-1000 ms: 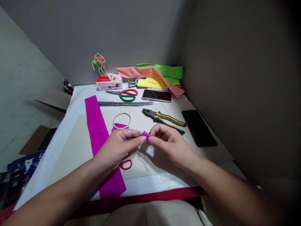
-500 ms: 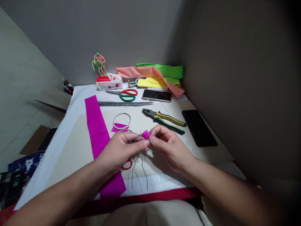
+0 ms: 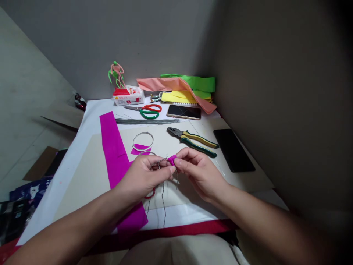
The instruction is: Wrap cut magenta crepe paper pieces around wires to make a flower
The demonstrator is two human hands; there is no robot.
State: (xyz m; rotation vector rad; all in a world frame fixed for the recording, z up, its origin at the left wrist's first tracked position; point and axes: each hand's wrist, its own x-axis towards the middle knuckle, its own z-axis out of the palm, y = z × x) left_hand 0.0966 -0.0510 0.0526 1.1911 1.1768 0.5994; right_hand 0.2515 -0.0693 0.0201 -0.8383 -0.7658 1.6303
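My left hand [image 3: 143, 176] is closed in a pinch on thin twisted wires [image 3: 163, 198] whose loose ends hang down toward the table edge. My right hand [image 3: 198, 171] pinches a small magenta paper piece [image 3: 172, 159] against the top of the wires, fingertips of both hands meeting there. A long magenta crepe paper strip [image 3: 114, 154] lies on the table under my left wrist. Red-handled scissors [image 3: 150, 193] peek out beneath my left hand.
Yellow-green pliers [image 3: 193, 140], a wire ring [image 3: 142, 141] on a magenta scrap, a bundle of straight wires [image 3: 146, 121], red and green scissors [image 3: 147, 110], two phones [image 3: 183, 112] [image 3: 233, 149] and stacked coloured paper [image 3: 187, 90] lie beyond my hands. A wall [image 3: 275, 92] stands close on the right.
The wires came into view and now hang lower from my left hand. The magenta piece has been pressed closer onto the wire top. Both hands shifted slightly toward me.
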